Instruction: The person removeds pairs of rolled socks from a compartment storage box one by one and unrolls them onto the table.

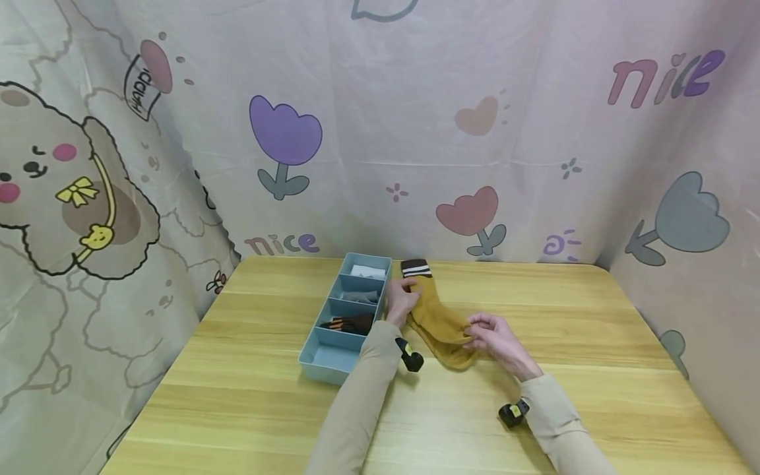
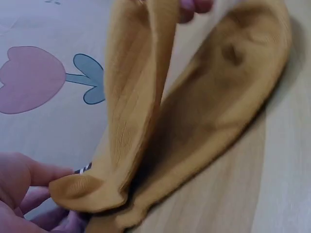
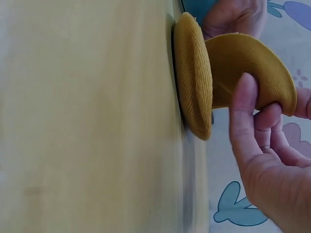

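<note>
Two mustard-yellow socks (image 1: pixel 436 310) lie one on the other, their dark brown cuff end with white stripes pointing to the back of the table. My left hand (image 1: pixel 402 302) pinches the upper sock (image 2: pixel 133 92) partway along, by a bulging fold of the knit. At the toe end, my right hand (image 1: pixel 495 340) holds the upper sock's tip between thumb and fingers. That toe is lifted off the lower sock (image 3: pixel 192 77), which stays on the table. The right wrist view shows the raised toe bending over toward the right fingers (image 3: pixel 244 97).
Left of the socks stands a blue-grey divided box (image 1: pixel 305 359). Its compartments hold a white folded item (image 1: pixel 368 271), a grey folded item (image 1: pixel 360 297) and a dark brown item with orange stripes (image 1: pixel 354 324). A printed curtain (image 1: pixel 380 132) hangs behind the wooden table (image 1: pixel 237 396).
</note>
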### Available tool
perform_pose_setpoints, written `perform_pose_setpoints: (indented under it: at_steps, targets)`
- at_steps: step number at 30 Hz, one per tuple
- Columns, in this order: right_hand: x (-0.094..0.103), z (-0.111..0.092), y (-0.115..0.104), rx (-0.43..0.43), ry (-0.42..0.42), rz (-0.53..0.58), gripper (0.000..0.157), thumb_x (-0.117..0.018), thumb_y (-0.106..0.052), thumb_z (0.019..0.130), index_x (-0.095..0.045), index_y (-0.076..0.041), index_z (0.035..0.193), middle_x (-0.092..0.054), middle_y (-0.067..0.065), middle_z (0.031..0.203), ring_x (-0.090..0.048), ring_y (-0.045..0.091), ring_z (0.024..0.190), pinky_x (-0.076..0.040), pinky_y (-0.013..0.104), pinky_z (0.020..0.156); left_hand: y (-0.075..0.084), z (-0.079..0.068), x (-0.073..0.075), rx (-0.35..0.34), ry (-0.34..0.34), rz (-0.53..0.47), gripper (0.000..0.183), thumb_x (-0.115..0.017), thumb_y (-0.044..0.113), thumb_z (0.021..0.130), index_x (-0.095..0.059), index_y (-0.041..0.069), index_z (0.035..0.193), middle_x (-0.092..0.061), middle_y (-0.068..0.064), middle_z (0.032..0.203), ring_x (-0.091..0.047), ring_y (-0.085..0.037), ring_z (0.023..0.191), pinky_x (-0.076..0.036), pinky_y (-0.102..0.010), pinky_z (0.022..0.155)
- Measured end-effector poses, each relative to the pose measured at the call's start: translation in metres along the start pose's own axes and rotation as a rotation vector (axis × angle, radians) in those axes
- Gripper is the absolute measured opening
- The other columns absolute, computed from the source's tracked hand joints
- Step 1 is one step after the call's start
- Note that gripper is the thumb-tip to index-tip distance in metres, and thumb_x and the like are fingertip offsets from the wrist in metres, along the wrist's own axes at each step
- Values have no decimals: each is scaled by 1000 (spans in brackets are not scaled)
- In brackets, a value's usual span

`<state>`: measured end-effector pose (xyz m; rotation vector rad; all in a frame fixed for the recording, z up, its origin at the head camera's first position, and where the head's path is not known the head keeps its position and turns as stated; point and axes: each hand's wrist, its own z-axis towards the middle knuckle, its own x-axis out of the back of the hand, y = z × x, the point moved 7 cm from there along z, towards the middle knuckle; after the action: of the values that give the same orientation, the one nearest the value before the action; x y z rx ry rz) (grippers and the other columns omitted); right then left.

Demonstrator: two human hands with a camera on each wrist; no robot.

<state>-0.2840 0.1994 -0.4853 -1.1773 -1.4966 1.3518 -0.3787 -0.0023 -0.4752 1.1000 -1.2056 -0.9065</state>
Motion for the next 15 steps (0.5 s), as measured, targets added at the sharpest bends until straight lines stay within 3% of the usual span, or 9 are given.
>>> perform_pose_setpoints:
  at_steps: [3, 8, 11, 15]
  targets:
    - [2, -1, -1, 11, 30, 38, 21, -52, 6, 94, -52, 12, 113, -64, -1, 91, -68, 11, 79, -61, 25, 78, 0, 1, -2, -13, -26, 45, 44, -63, -11, 78, -69, -6, 121, -67, -22, 127, -58, -28, 111, -49, -30, 86]
    - [11, -5, -11, 74, 106, 98, 14, -56, 7, 93, -61, 2, 105, -66, -3, 91, -67, 8, 80, -61, 25, 77, 2, 4, -8, -12, -72, 26, 55, -61, -9, 79, -65, 2, 132, -60, -16, 142, -54, -28, 127, -43, -29, 92]
    - [18, -10, -22, 136, 135, 125, 16, -56, 7, 93, -65, -3, 101, -66, -3, 95, -67, 7, 82, -61, 25, 78, 6, 7, -13, -20, -111, -13, 57, -62, -7, 82, -62, 6, 137, -57, -13, 146, -61, -25, 108, -43, -24, 81]
    - [31, -19, -36, 218, 170, 148, 19, -57, 9, 92, -67, -5, 100, -65, -2, 96, -66, 7, 84, -60, 23, 76, 14, 9, -24, -76, -188, -63, 59, -60, -8, 85, -56, 5, 142, -52, -14, 152, -57, -20, 83, -38, -21, 63]
